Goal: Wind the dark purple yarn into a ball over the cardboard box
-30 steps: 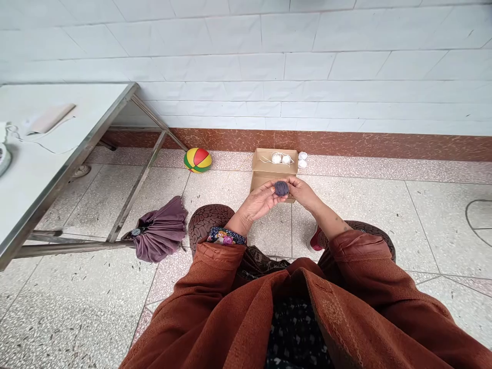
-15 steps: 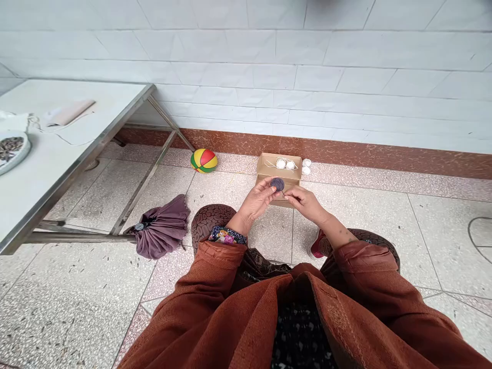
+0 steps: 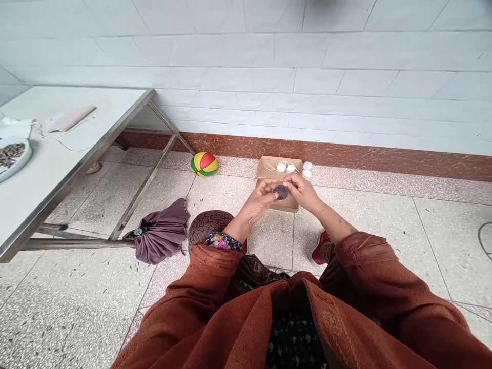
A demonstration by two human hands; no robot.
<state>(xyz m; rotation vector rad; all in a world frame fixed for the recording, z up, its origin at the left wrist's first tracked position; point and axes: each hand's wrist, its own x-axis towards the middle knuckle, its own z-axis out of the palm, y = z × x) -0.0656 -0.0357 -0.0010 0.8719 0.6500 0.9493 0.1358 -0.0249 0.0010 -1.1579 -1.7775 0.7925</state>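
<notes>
Between my two hands is a small dark purple-grey ball of yarn (image 3: pixel 281 192). My left hand (image 3: pixel 263 198) has its fingers closed around the ball's left side. At the ball's upper right, my right hand (image 3: pixel 302 191) is pinched; half a second ago a dark strand ran from the ball to these fingers, and now the strand is hard to make out. Below and behind the hands stands an open cardboard box (image 3: pixel 265 165) on the floor. White yarn balls (image 3: pixel 282 166) with loose ends lie in its far part. More white balls (image 3: pixel 307 169) sit just right of the box.
A striped red, yellow and green ball (image 3: pixel 204 164) lies by the wall. A folded purple umbrella (image 3: pixel 163 233) rests on the floor beside the metal-framed table (image 3: pixel 77 169). On the table are a dish (image 3: pixel 23 161) and a pinkish packet (image 3: pixel 73 118). Dark bits litter the floor (image 3: pixel 84 292).
My right hand has moved up and left, from beside the ball to its top. The ball has dropped slightly and tilted in my left fingers. The whole view has shifted a little.
</notes>
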